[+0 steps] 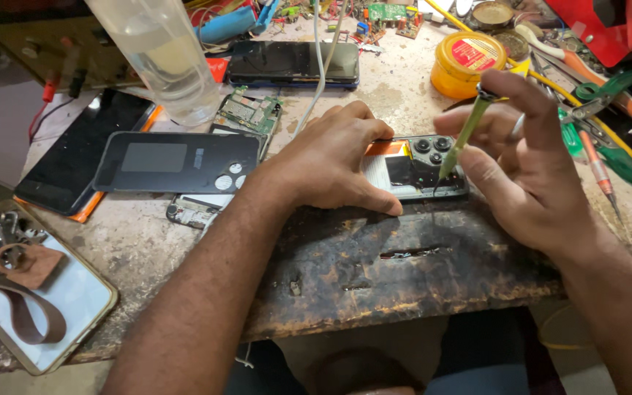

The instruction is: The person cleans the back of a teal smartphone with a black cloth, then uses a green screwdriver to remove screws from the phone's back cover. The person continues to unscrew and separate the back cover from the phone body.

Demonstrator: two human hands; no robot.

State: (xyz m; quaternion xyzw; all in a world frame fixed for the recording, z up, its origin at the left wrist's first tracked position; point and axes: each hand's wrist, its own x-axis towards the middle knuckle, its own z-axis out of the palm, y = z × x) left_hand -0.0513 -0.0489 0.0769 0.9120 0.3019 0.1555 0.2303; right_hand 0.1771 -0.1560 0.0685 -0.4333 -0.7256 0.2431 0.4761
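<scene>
Right hand (528, 175), fingers curled, pinches a slim green-handled screwdriver (464, 137) between thumb and fingertips; shaft tilted, dark cap at top, tip down on the opened phone (415, 170). Left hand (330, 164) lies palm-down with fingers bent, pressing the left part of that phone flat against the worktop (345, 271).

Opened phone: back cover off, dark rectangular body at the centre of the worktop, cluster of round black camera lenses near the far edge, an orange patch and a pale ribbed strip showing beside the left fingers.

Worktop surface: rough, scorched black and brown on the near side, pale and dusty farther off, with short gouged slots in the charred area.

Left of the hands: dark grey phone back cover (177, 161), smooth, rounded corners, two small round white dots at its right end. A green circuit board (249, 113) just beyond it. Far left, a glossy black phone (82, 150) lying on an orange edge. Clear plastic bottle (162, 55) standing at far left, tapering. Another black phone (292, 64) lies flat at the far side.

Near left corner: pale phone case (74, 300) carrying a bunch of metal keys on a brown leather strap (27, 292).

Far right: round yellow tin (466, 62), lid on. Green-handled pliers (608, 124) among loose tools at the right edge.
</scene>
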